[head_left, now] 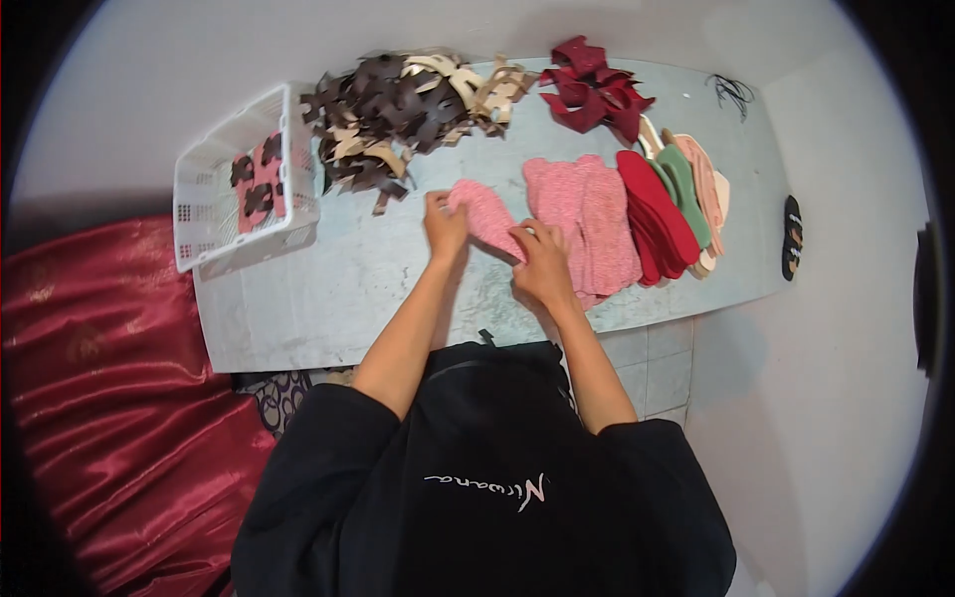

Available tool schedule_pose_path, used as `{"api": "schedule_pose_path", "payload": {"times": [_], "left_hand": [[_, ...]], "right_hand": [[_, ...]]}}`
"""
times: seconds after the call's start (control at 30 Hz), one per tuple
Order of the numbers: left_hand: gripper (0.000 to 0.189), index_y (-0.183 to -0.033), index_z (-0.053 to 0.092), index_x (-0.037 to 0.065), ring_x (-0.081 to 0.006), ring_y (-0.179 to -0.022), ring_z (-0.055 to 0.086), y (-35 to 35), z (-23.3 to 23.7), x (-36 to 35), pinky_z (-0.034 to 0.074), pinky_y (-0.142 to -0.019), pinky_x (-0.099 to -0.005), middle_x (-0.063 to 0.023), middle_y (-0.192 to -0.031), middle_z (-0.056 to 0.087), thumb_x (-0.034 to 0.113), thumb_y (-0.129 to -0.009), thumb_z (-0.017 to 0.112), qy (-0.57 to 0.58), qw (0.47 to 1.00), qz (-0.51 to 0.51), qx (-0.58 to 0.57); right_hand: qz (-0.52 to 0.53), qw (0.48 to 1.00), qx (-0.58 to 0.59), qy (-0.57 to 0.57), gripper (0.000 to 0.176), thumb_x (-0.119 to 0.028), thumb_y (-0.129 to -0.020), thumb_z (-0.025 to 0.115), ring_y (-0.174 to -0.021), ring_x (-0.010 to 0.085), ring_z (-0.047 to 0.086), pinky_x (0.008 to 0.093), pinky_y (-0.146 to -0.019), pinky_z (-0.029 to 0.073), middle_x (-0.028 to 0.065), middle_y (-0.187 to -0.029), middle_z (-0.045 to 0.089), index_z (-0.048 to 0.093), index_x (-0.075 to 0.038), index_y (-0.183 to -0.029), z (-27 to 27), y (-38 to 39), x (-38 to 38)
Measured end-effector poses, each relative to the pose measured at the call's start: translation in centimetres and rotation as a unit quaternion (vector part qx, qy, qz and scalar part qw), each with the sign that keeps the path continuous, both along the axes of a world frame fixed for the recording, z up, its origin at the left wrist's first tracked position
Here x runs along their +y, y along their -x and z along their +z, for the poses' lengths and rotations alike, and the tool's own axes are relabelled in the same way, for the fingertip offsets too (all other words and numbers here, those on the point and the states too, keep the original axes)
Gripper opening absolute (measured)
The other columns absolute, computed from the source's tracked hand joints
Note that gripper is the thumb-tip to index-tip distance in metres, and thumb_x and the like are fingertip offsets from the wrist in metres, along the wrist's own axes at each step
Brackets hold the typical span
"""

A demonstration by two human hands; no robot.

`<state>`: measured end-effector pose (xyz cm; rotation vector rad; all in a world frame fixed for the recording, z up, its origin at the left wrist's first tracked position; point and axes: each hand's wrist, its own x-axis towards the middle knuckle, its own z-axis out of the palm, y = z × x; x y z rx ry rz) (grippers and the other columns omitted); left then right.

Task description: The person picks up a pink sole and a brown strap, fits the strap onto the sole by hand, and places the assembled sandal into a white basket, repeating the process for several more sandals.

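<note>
Both hands grip a pink textured shoe sole (484,216) above the table. My left hand (446,227) is closed on its left end, thumb and fingers at the edge. At its lower right end, my right hand (543,261) pinches it, with fingertips bent over the edge. Right beside my right hand lie piles of matching pink soles (605,224). Farther right are stacked red soles (652,214), then green soles (686,189) and paler peach soles (708,184).
A white plastic basket (290,149) at the left holds pink soles with dark straps (257,189). Dark brown and beige strap pieces (398,104) are heaped at the back. Dark red strap pieces (592,90), a black cord (733,95) and a black sole (792,237) lie right of them.
</note>
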<state>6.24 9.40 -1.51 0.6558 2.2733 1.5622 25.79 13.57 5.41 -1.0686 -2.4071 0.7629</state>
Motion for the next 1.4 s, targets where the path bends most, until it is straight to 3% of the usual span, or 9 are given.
{"api": "schedule_pose_path", "payload": {"times": [0.2,0.37,0.47,0.7,0.8,0.87,1.07,1.3,1.4], "left_hand": [[0.034,-0.104,0.064,0.004,-0.0225,-0.081,0.067,9.7,-2.3,-17.3,0.053,-0.076,-0.0346,-0.0131,-0.086,0.069,0.015,-0.075,0.079,0.183,0.982,0.047,-0.017],[0.046,-0.114,0.063,0.005,-0.0231,-0.083,0.067,14.0,-2.0,-22.0,0.053,-0.076,-0.0358,-0.0134,-0.092,0.067,0.016,-0.074,0.082,0.24,0.965,-0.033,-0.105],[0.05,-0.119,0.061,0.006,-0.0265,-0.089,0.065,15.4,-2.8,-22.4,0.054,-0.079,-0.0376,-0.0139,-0.102,0.062,0.014,-0.074,0.081,0.264,0.961,-0.085,0.024],[0.053,-0.125,0.058,0.005,-0.0251,-0.098,0.064,18.6,-2.7,-18.0,0.053,-0.084,-0.0342,-0.0132,-0.109,0.061,0.012,-0.077,0.077,0.164,0.975,-0.146,0.015],[0.048,-0.128,0.055,0.005,-0.0219,-0.097,0.064,20.3,-3.4,-13.9,0.053,-0.083,-0.0335,-0.0125,-0.118,0.061,0.016,-0.085,0.073,0.062,0.967,-0.135,-0.205],[0.042,-0.128,0.056,0.005,-0.0197,-0.105,0.062,21.2,-3.2,-11.3,0.05,-0.09,-0.0323,-0.0109,-0.124,0.062,0.022,-0.091,0.07,-0.117,0.825,-0.015,-0.553],[0.029,-0.115,0.057,0.008,-0.0211,-0.103,0.062,22.5,-3.3,-5.5,0.051,-0.084,-0.03,-0.0087,-0.109,0.062,0.02,-0.091,0.07,-0.126,0.768,0.051,-0.625],[0.021,-0.111,0.046,0.009,-0.0313,-0.108,0.057,22.5,-6.2,-6.5,0.055,-0.084,-0.0481,-0.0138,-0.12,0.052,0.021,-0.096,0.056,-0.243,0.767,0.082,-0.588],[0.026,-0.117,0.042,0.008,-0.0314,-0.105,0.059,20.3,-0.4,-8.0,0.056,-0.085,-0.0495,-0.0148,-0.119,0.053,0.021,-0.098,0.053,-0.237,0.784,0.05,-0.572]], "right_hand": [[0.194,0.98,-0.003,0.042,0.05,0.007,-0.066,0.059,-0.111,0.0325,0.052,0.0447,-0.093,0.041,0.0112,-0.115,0.059,0.066,-0.008,-0.113,-6.9,10.2,-6.1],[0.185,0.982,0.007,0.025,0.035,0.002,-0.07,0.063,-0.108,0.0323,0.054,0.0442,-0.092,0.042,0.0102,-0.11,0.061,0.067,-0.007,-0.104,-8.2,14.4,-10.6],[0.124,0.992,-0.008,-0.014,0.032,-0.001,-0.07,0.065,-0.109,0.0333,0.054,0.0443,-0.093,0.043,0.0116,-0.109,0.06,0.067,-0.007,-0.101,-8.4,15.7,-12.1],[0.028,0.998,-0.034,0.038,0.027,-0.004,-0.074,0.065,-0.108,0.0348,0.056,0.0471,-0.093,0.044,0.0146,-0.109,0.06,0.067,-0.006,-0.101,-7.3,19.4,-12.2],[-0.024,0.997,0.046,0.057,0.03,-0.004,-0.076,0.065,-0.111,0.0367,0.057,0.0457,-0.095,0.045,0.0151,-0.113,0.062,0.066,-0.005,-0.106,-7.5,22.8,-10.6],[-0.046,0.989,0.131,0.058,0.03,-0.005,-0.081,0.064,-0.111,0.0365,0.059,0.0424,-0.091,0.048,0.0173,-0.118,0.062,0.064,-0.004,-0.112,-6.7,25.0,-9.3],[-0.141,0.969,0.088,0.184,0.032,-0.004,-0.081,0.065,-0.107,0.0393,0.061,0.0412,-0.093,0.048,0.0218,-0.105,0.067,0.065,0.002,-0.113,-8.5,28.6,-5.4],[-0.119,0.935,0.13,0.306,0.021,0.0,-0.077,0.073,-0.076,0.0206,0.065,0.0319,-0.069,0.051,0.0117,-0.083,0.064,0.071,0.0,-0.097,-7.7,27.3,-5.4],[-0.067,0.96,0.14,0.233,0.018,0.0,-0.08,0.075,-0.068,0.0078,0.056,0.0242,-0.063,0.048,0.0014,-0.074,0.061,0.069,0.001,-0.097,-7.0,25.9,-7.3]]}}
